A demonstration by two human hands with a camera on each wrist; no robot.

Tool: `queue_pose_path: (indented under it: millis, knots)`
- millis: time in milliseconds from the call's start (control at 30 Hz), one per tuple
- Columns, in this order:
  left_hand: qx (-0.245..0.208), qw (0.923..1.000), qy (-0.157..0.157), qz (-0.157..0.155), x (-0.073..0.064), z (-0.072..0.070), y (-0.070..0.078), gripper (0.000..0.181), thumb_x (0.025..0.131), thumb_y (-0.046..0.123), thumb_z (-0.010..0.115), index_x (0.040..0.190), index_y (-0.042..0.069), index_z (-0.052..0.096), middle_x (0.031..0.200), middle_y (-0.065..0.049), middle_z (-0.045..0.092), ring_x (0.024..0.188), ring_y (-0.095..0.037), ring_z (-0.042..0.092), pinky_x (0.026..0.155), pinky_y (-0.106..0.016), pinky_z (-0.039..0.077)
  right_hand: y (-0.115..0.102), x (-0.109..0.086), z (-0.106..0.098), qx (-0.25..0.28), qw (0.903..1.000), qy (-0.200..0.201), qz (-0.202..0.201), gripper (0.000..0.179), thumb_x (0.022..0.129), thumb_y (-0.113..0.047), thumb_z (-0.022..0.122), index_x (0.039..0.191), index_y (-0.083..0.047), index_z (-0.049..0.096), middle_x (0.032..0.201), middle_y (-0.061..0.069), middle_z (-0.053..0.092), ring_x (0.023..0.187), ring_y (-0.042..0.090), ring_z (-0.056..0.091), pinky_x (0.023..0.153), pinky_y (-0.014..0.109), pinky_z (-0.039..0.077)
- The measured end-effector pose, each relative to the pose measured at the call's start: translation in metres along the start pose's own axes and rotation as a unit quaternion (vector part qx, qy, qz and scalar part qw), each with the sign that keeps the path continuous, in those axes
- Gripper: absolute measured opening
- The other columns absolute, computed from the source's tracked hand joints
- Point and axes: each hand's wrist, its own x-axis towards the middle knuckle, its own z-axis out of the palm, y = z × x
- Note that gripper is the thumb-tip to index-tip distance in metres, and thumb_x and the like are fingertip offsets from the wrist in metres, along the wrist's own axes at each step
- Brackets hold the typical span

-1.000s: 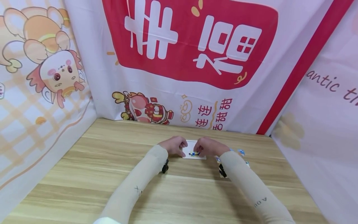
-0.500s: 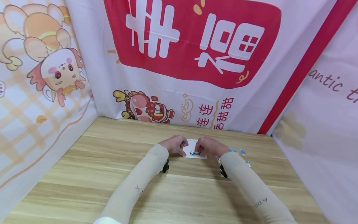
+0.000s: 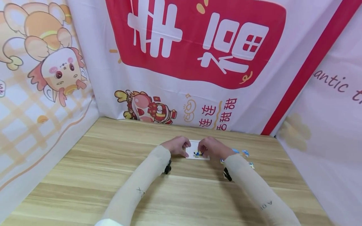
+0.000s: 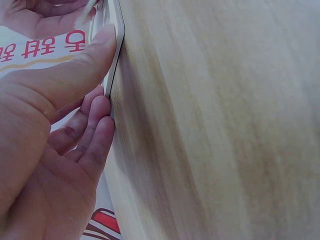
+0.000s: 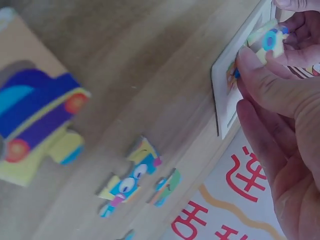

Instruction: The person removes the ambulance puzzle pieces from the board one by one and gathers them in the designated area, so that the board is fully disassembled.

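Note:
A white puzzle board [image 3: 190, 153] lies on the table between the two hands. My left hand [image 3: 177, 146] holds the board's left edge; in the left wrist view its thumb [image 4: 82, 65] rests on top, with fingertips against the side. Over the board, my right hand [image 3: 212, 148] pinches a yellow jigsaw piece [image 5: 270, 41] with a blue ring on it, seen tilted in the right wrist view. Part of that piece is hidden by the fingers. Further colourful pieces show within the board's rim [image 5: 218, 95], mostly covered by the hand.
Right of the board, several loose jigsaw pieces [image 3: 245, 153] lie on the wooden table [image 3: 186, 197], partly behind the right sleeve. Close to the right wrist camera is a piece with a blue car [image 5: 40, 115]; a blue piece with eyes [image 5: 131, 182] lies beyond. A printed cloth [image 3: 175, 72] hangs behind.
The head view has shifted slightly. Both hands stay at the board with the same grips, and any movement of the right fingers is very small.

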Motion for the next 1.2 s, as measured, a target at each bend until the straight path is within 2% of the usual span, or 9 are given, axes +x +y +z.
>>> queue_pose_path:
  millis: [233,500,633,767,933,1200]
  knots:
    - [-0.002,1.0,0.0,0.004,-0.002,-0.002,0.0,0.051,0.084,0.017,0.091,0.127,0.005,0.068,0.12,-0.006,0.07,0.111,-0.018,0.064,0.108,-0.036,0.053,0.009,-0.009,0.007,0.051,0.998,0.035,0.013,0.02,0.084,-0.005,0.088,0.098,-0.016,0.078,0.095,-0.005,0.077,0.087,0.006,0.069,0.082,0.026,0.061]
    - [-0.009,1.0,0.0,-0.004,0.0,-0.003,0.0,0.05,0.084,0.018,0.09,0.128,0.006,0.068,0.118,-0.004,0.069,0.109,-0.017,0.062,0.107,-0.036,0.053,0.016,-0.018,0.009,0.111,0.9916,0.066,0.009,0.016,0.087,-0.008,0.086,0.101,-0.012,0.079,0.096,-0.001,0.08,0.09,0.01,0.074,0.083,0.026,0.063]
    - [-0.006,1.0,-0.003,-0.004,0.0,-0.002,0.001,0.049,0.084,0.018,0.09,0.127,0.007,0.068,0.117,-0.004,0.069,0.107,-0.016,0.062,0.106,-0.035,0.053,0.02,-0.019,0.012,0.104,0.9916,0.077,-0.002,0.008,0.093,-0.009,0.08,0.1,-0.014,0.08,0.098,-0.002,0.08,0.092,0.01,0.074,0.085,0.028,0.063]
    - [-0.005,1.0,-0.007,-0.005,0.0,-0.002,0.001,0.049,0.085,0.018,0.09,0.127,0.007,0.068,0.117,-0.004,0.069,0.108,-0.016,0.061,0.106,-0.035,0.053,0.024,-0.018,0.013,0.091,0.9922,0.085,-0.011,0.008,0.096,-0.008,0.076,0.097,-0.016,0.08,0.097,-0.004,0.08,0.091,0.007,0.072,0.085,0.028,0.062]
    - [-0.007,1.0,-0.005,-0.004,0.001,-0.001,0.001,0.049,0.084,0.018,0.09,0.127,0.007,0.068,0.117,-0.004,0.069,0.108,-0.016,0.062,0.106,-0.035,0.053,0.025,-0.019,0.01,0.094,0.9927,0.074,-0.015,0.005,0.097,-0.009,0.075,0.095,-0.014,0.077,0.091,-0.005,0.078,0.085,0.004,0.067,0.08,0.026,0.058]
    - [-0.004,1.0,-0.003,0.0,0.002,0.0,-0.002,0.05,0.084,0.018,0.091,0.127,0.006,0.068,0.118,-0.005,0.069,0.109,-0.017,0.062,0.107,-0.036,0.053,0.017,-0.018,-0.003,0.086,0.996,0.025,0.007,0.008,0.101,-0.015,0.072,0.093,-0.016,0.075,0.088,-0.008,0.073,0.079,0.006,0.061,0.078,0.027,0.054]
